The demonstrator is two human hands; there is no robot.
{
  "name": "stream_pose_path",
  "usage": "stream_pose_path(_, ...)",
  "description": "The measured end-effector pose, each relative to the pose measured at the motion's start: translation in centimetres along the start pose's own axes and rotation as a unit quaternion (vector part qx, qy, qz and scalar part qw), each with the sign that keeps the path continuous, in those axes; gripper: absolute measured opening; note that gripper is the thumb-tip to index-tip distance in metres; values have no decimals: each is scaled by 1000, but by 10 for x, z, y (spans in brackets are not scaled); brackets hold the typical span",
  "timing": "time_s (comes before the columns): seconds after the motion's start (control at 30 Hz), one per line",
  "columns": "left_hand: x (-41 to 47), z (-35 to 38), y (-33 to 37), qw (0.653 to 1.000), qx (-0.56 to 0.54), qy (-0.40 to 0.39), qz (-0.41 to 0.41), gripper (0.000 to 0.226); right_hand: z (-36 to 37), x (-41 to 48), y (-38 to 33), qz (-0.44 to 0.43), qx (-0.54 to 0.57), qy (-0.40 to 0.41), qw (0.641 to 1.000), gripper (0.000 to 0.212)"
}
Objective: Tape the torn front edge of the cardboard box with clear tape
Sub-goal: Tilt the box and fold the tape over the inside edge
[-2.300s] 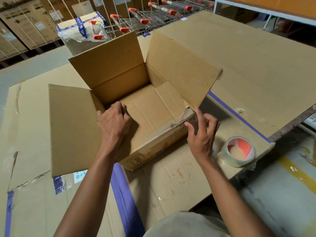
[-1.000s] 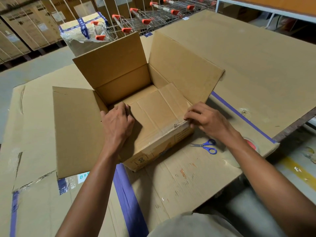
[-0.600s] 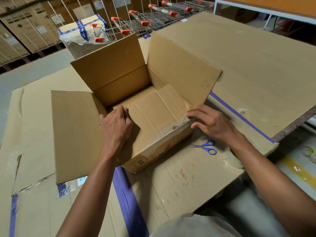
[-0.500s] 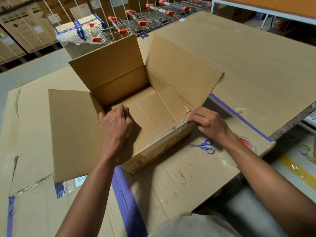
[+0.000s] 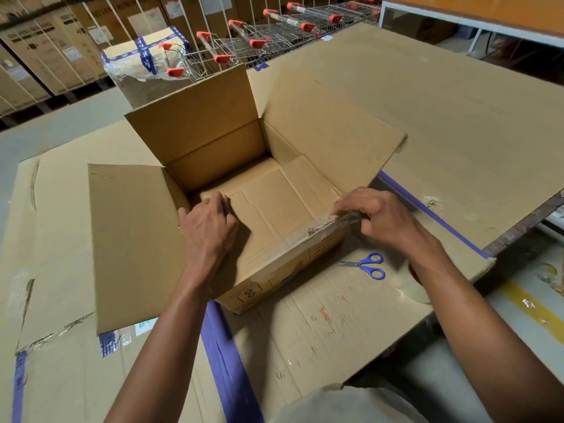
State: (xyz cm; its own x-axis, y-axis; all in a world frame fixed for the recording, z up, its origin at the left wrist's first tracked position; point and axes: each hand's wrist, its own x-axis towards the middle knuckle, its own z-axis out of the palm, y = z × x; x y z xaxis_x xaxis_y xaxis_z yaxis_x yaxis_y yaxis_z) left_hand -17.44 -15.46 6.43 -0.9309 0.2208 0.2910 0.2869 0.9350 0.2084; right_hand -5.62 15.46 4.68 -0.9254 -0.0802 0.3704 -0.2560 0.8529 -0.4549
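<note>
Cardboard box (image 5: 210, 138) sits open near the front of a work table (image 5: 457, 123) that is covered in cardboard sheets. Its back and right flaps stand up, its left flap lies flat out to the side, and the front flap is folded down into the box.

The torn front edge (image 5: 320, 231) runs along the fold of that front flap, toward the box's right corner. It is ragged and grey there, with a glossy film of clear tape over part of it.

Left hand (image 5: 207, 227) lies knuckles up on the inward flap near its left end. The fingers curl down over the flap's edge and hold it. Their tips are out of sight.

Right hand (image 5: 381, 218) is at the right end of the tear. Thumb and fingers are drawn together in a pinch right on the ragged corner. The hand is blurred, so we cannot tell whether tape or only cardboard sits between them.

Blue-handled scissors (image 5: 366, 265) lie on the table just in front of the box's right corner, blades closed and pointing left. They are apart from both hands. A tape roll (image 5: 407, 290) lies near them, mostly hidden under the right forearm — only a pale translucent rim shows.

Blue tape strips (image 5: 225, 361) cross the table sheets. Behind the table there is a row of shopping carts (image 5: 244, 47) with orange handles, and a plastic-wrapped carton (image 5: 137, 68).
</note>
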Motion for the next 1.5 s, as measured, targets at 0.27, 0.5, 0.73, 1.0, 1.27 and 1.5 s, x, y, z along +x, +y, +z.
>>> stream_pose_path(0.27, -2, -2, 5, 1000, 0, -4, 12, 25, 4, 5, -16, -24, -73, 62, 995, 30)
stream_pose_path(0.5, 6, -10, 0, 1000, -26, -17, 5, 4, 68, 6, -103, -163, 40, -32, 985, 35)
stream_pose_path(0.73, 0, -10, -2, 999, -46, -24, -7, 13, 108, -7, -125, -227, 51, 46, 972, 33)
stream_pose_path(1.0, 1, -2, 1, 998, -41, -46, -25, 17, 127, -6, -128, -190, 96, 85, 973, 21)
stream_pose_path(1.27, 2, -4, 0, 999, -40, -16, -8, 7, 99, -2, -93, -192, 43, 81, 977, 15)
stream_pose_path(1.5, 0, -1, -2, 999, -31, -19, -21, 3, 72, 7, -86, -150, 75, 186, 968, 11)
